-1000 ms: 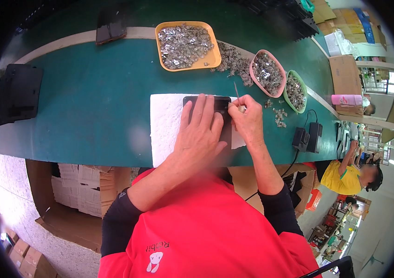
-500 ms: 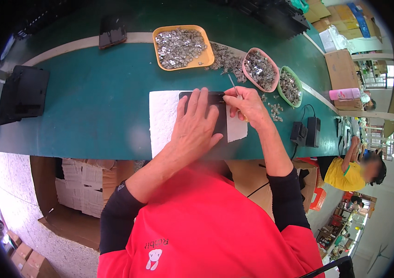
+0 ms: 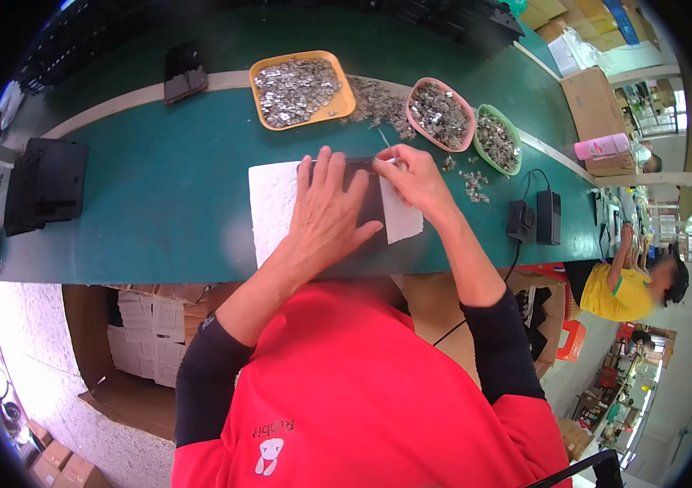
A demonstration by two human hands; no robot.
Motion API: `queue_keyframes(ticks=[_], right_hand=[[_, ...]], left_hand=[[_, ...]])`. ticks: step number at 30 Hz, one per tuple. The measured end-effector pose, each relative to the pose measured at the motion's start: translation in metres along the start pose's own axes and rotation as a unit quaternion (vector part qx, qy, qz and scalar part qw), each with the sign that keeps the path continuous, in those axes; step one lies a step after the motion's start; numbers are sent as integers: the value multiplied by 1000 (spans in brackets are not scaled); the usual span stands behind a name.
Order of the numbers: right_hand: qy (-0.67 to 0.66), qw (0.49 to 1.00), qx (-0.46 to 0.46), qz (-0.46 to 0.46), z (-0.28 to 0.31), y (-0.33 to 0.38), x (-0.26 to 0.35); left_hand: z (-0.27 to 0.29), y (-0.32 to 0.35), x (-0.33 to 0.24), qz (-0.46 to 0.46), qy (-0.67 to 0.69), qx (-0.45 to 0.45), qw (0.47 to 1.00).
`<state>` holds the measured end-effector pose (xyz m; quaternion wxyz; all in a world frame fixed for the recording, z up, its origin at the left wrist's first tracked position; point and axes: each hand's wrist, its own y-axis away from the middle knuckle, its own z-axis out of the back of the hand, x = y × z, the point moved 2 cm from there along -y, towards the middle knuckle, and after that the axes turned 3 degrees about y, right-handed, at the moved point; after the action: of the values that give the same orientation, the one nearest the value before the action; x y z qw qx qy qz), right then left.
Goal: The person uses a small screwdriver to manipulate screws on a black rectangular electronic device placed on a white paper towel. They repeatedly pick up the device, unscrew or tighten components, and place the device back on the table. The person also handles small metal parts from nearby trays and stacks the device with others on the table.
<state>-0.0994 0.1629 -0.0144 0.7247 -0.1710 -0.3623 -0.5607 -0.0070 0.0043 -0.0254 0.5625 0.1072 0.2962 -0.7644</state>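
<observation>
A dark flat panel [image 3: 372, 203] lies on a white sheet of foam or padding [image 3: 271, 199] in front of me. My left hand [image 3: 323, 203] rests flat over the panel, fingers spread and thumb out to the right. At the panel's far right corner, the fingers of my right hand [image 3: 413, 177] are pinched together. Held in that hand is a slim tool with a thin metal shaft [image 3: 384, 139], pointing away from me and slightly left. Whether the fingertips also hold a small part is too small to tell.
Small silvery metal pieces fill a yellow tray [image 3: 256, 104], a pink tray [image 3: 470, 122] and a green tray [image 3: 515, 134]. Loose pieces [image 3: 374, 106] lie between them. Black adapters [image 3: 549, 218] stand right, black casings [image 3: 49, 183] left. A person in yellow [image 3: 618, 293] sits farther right.
The whole view has shifted a little, so trays and panel appear farther left. My left hand stays spread on the panel; my right hand remains at its corner with the tool.
</observation>
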Motion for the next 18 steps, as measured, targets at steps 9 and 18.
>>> queue_keyframes(ticks=[9, 18], right_hand=[[191, 978, -7, 86, -7, 53, 2], [261, 962, -27, 79, -23, 63, 11]], left_hand=[[-4, 6, -6, 43, -15, 8, 999], [-6, 8, -6, 42, -23, -7, 999]])
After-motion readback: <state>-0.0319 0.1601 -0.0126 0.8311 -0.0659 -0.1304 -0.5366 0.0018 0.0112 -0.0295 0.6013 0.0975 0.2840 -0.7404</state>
